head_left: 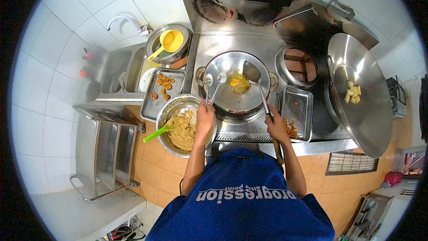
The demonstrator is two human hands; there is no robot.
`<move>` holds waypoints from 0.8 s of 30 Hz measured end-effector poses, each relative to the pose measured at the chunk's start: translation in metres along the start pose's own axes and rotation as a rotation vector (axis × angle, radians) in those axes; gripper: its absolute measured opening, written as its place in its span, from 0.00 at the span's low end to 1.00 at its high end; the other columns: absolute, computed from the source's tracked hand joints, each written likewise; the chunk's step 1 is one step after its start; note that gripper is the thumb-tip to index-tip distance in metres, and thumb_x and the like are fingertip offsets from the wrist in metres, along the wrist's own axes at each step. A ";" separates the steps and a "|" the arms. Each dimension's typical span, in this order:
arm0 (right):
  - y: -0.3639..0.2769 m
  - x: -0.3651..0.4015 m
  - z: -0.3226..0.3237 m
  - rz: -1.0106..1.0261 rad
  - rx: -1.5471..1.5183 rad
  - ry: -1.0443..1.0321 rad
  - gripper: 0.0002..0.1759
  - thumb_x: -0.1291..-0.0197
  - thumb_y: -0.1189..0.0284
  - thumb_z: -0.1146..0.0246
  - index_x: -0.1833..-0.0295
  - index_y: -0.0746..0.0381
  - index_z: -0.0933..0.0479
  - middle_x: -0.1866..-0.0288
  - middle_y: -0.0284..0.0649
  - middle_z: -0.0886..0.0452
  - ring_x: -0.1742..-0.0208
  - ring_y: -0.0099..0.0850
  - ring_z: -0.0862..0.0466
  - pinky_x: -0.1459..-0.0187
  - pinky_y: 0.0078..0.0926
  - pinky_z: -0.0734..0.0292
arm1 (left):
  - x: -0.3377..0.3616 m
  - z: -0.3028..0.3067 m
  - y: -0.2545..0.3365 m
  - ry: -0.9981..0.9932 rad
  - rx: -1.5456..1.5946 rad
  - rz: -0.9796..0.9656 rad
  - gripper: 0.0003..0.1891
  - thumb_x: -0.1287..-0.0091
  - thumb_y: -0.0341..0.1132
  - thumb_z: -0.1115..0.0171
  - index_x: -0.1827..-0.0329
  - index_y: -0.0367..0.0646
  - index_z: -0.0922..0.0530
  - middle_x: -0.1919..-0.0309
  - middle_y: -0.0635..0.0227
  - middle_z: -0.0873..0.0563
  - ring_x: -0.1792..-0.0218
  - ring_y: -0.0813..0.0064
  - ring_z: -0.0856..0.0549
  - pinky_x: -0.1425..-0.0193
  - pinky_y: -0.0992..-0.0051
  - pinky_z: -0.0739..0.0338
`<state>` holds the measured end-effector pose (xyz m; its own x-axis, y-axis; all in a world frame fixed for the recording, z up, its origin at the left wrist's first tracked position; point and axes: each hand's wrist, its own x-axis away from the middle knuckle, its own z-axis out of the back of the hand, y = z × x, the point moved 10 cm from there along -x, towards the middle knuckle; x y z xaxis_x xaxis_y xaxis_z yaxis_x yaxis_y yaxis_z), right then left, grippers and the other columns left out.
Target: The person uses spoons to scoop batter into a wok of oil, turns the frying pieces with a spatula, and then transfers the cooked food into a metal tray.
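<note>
My left hand (205, 117) is closed round the handles of two metal spoons, whose bowls reach over the left side of a wok (226, 100). One spoon (221, 78) is above the pan; the other spoon (208, 79) is by its left rim. My right hand (276, 127) grips a long wooden-handled wok spatula (252, 72), its head inside the wok. Beside that head, a yellow-orange piece of food (234, 81) lies in bubbling oil. Below my left hand stands a steel bowl (163, 139) of thick tan batter (182, 135) with a green-handled spatula (156, 134).
Fried pieces (164, 85) lie on a metal tray (150, 107) at left. Another tray (298, 102) with orange crumbs sits right of the wok. A large tilted wok (370, 111) holds pale chunks (353, 93). A yellow dipper (171, 41) rests on a pot near the sink (133, 69).
</note>
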<state>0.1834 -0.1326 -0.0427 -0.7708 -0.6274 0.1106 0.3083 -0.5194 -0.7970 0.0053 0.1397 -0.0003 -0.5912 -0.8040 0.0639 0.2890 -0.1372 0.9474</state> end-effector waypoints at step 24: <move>-0.004 0.004 -0.002 -0.112 -0.233 -0.005 0.30 0.31 0.72 0.46 0.25 0.64 0.39 0.47 0.52 0.21 0.59 0.32 0.21 0.52 0.31 0.24 | 0.002 0.003 -0.005 0.020 -0.038 0.007 0.14 0.24 0.34 0.53 0.50 0.30 0.24 0.75 0.62 0.21 0.72 0.70 0.21 0.66 0.69 0.28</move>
<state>0.1784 -0.1316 -0.0398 -0.7898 -0.5770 0.2082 0.0843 -0.4382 -0.8949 -0.0002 0.1405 -0.0041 -0.5735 -0.8167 0.0639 0.3220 -0.1530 0.9343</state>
